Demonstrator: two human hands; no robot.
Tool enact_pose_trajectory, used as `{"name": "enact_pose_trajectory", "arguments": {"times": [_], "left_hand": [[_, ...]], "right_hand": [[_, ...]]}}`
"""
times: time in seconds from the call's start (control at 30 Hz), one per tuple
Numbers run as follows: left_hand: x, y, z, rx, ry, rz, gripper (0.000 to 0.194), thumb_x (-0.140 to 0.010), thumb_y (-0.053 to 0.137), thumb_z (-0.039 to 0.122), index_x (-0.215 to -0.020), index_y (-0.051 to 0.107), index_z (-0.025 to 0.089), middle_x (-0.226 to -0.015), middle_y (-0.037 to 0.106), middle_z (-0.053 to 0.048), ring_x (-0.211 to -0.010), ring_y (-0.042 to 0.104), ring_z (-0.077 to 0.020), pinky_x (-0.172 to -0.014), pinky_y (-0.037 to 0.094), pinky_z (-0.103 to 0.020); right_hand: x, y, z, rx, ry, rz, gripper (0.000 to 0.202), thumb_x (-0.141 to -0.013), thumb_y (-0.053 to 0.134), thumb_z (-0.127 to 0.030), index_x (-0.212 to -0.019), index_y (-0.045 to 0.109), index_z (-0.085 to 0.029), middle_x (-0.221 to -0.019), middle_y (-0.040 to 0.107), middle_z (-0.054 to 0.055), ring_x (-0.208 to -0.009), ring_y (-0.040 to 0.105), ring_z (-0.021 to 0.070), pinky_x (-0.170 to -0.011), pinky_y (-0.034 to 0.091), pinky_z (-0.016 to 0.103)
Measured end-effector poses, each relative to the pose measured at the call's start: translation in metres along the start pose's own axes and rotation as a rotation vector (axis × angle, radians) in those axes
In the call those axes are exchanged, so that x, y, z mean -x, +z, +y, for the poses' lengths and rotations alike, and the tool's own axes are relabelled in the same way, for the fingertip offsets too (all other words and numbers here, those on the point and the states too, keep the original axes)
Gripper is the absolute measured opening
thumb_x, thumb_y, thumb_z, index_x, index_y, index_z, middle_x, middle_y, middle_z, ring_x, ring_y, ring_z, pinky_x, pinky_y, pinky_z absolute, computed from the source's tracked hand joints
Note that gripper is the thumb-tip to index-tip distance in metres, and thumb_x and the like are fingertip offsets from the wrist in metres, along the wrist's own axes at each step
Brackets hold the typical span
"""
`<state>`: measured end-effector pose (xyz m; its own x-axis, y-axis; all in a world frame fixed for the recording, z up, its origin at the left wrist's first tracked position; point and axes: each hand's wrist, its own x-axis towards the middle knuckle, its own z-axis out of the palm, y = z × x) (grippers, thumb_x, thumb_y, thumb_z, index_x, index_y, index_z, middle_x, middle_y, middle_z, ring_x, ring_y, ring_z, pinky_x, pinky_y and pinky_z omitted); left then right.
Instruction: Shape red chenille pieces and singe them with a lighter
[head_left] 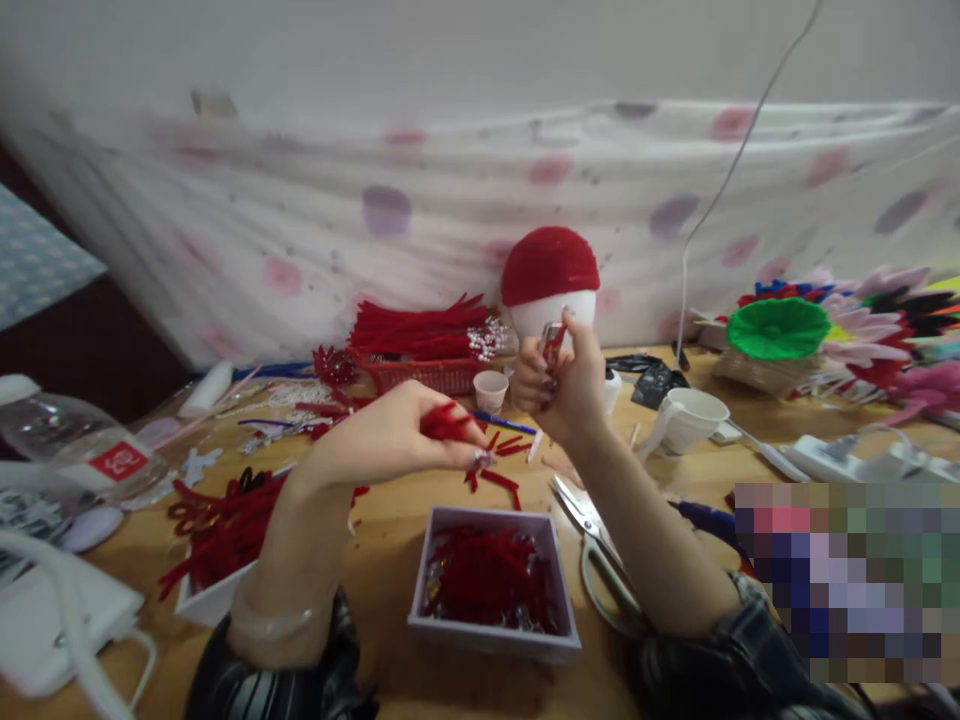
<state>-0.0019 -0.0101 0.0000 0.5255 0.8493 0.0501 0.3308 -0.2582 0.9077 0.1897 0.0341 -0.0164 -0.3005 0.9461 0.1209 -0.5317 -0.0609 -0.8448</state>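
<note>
My left hand (397,425) is closed on a small bundle of red chenille stems (446,420), held above the table. In my right hand (570,385), raised in front of a red-capped white head form (551,268), is a red lighter (553,342) with a metal top; the thumb is up beside it. I cannot make out a flame. Below and between both hands stands a pale open box (420,625) filled with red fuzzy pieces (491,580). Short red stem pieces (502,487) lie loose on the table behind the box.
Scissors (600,565) lie right of the box. A white cup (694,420), power strip (825,460) and green felt flower (780,328) are farther right. At the back stand a red basket (427,378) of stems and a small cup (490,390). A bottle (82,440) is left.
</note>
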Motion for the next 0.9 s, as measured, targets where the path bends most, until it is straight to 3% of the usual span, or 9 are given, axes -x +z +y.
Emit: {"name": "enact_pose_trajectory", "arguments": {"times": [0.07,0.13,0.3,0.53,0.63,0.73,0.83,0.9], "left_hand": [[0.0,0.002,-0.002,-0.173,-0.053,-0.261,0.013,-0.069,0.07,0.02,-0.057,0.069,0.017,-0.052,0.053,0.003,-0.051,0.042,-0.0103,-0.05,0.032,-0.024],[-0.004,0.005,-0.004,-0.274,-0.059,-0.38,0.021,-0.073,0.064,0.02,-0.052,0.063,0.017,-0.052,0.048,0.004,-0.052,0.04,-0.0107,-0.052,0.031,-0.024],[-0.011,0.003,-0.006,-0.397,-0.09,-0.4,0.026,-0.076,0.061,0.024,-0.051,0.056,0.018,-0.052,0.044,0.005,-0.052,0.035,-0.0099,-0.051,0.028,-0.024],[-0.009,0.004,-0.003,-0.569,-0.179,-0.592,0.018,-0.07,0.062,0.015,-0.053,0.056,0.018,-0.05,0.046,0.005,-0.047,0.038,-0.0094,-0.047,0.026,-0.023],[-0.01,0.002,-0.005,-0.598,-0.142,-0.503,0.024,-0.072,0.062,0.019,-0.05,0.051,0.018,-0.048,0.044,0.005,-0.047,0.037,-0.0093,-0.047,0.025,-0.024],[-0.011,-0.001,-0.004,-0.438,-0.094,-0.29,0.024,-0.077,0.063,0.03,-0.058,0.057,0.017,-0.058,0.051,0.004,-0.054,0.041,-0.0098,-0.05,0.029,-0.023],[-0.012,-0.003,-0.005,-0.219,-0.128,-0.107,0.019,-0.076,0.066,0.036,-0.081,0.065,0.017,-0.067,0.055,0.003,-0.055,0.041,-0.0095,-0.049,0.031,-0.022],[-0.012,-0.003,-0.006,-0.133,-0.175,-0.042,0.027,-0.075,0.068,0.034,-0.096,0.066,0.018,-0.062,0.049,0.006,-0.05,0.036,-0.0089,-0.044,0.028,-0.022]], "right_hand": [[0.0,-0.002,-0.004,0.023,-0.019,0.007,0.062,-0.083,0.042,-0.077,-0.053,0.032,-0.024,-0.043,0.017,-0.008,-0.04,0.01,0.0083,-0.036,0.01,0.024],[0.001,-0.002,-0.006,0.038,-0.027,0.001,0.062,-0.082,0.044,-0.078,-0.054,0.032,-0.024,-0.044,0.018,-0.008,-0.041,0.01,0.0087,-0.037,0.011,0.024],[0.0,-0.002,-0.006,0.038,-0.008,0.001,0.059,-0.086,0.037,-0.077,-0.057,0.036,-0.025,-0.045,0.019,-0.006,-0.042,0.013,0.0099,-0.038,0.014,0.025],[-0.005,-0.005,-0.003,0.068,-0.045,-0.028,0.06,-0.081,0.045,-0.079,-0.06,0.042,-0.024,-0.044,0.02,-0.007,-0.039,0.016,0.0099,-0.036,0.016,0.025],[-0.005,-0.003,-0.003,0.088,-0.025,-0.03,0.064,-0.08,0.043,-0.083,-0.057,0.038,-0.024,-0.044,0.021,-0.007,-0.038,0.016,0.0087,-0.036,0.015,0.024],[-0.004,0.002,0.0,0.144,0.016,-0.047,0.063,-0.077,0.051,-0.081,-0.057,0.038,-0.023,-0.043,0.022,-0.009,-0.039,0.015,0.0075,-0.036,0.013,0.023],[0.0,0.008,0.006,0.258,-0.029,-0.075,0.047,-0.071,0.074,-0.059,-0.063,0.05,-0.02,-0.044,0.025,-0.011,-0.04,0.014,0.0058,-0.037,0.012,0.022],[0.005,0.009,0.01,0.399,-0.106,-0.13,0.034,-0.07,0.081,-0.046,-0.073,0.061,-0.017,-0.046,0.031,-0.011,-0.041,0.019,0.0056,-0.039,0.015,0.022]]}}
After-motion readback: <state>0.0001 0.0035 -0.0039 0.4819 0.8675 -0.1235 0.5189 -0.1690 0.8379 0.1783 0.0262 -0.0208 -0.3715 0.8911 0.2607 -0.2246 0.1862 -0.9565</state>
